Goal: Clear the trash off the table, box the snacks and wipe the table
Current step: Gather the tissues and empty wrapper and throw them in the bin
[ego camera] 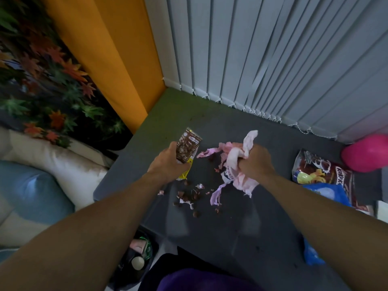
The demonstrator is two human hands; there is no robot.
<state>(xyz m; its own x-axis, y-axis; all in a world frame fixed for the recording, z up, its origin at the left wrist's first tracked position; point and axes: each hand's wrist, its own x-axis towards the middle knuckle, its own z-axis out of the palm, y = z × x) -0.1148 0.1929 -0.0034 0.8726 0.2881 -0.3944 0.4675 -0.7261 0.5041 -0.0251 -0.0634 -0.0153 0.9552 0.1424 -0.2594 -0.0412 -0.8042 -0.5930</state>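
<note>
My left hand (pixel 168 162) grips a brown and yellow snack wrapper (pixel 188 149) just above the grey table (pixel 241 227). My right hand (pixel 255 162) clutches a bunch of crumpled pink and white paper and plastic trash (pixel 235 162), part of it trailing onto the table. Brown cereal balls and small paper scraps (pixel 189 196) lie scattered between my forearms. A large Koko Krunch cereal bag (pixel 327 175) lies at the right, with a blue bag (pixel 327 192) in front of it.
A pink round object (pixel 369 153) sits at the far right edge. White vertical blinds (pixel 273 59) hang behind the table. Left of it are cushions (pixel 42 164) and fake leaves. A dark bin bag with trash (pixel 138 257) stands on the floor below the table's near edge.
</note>
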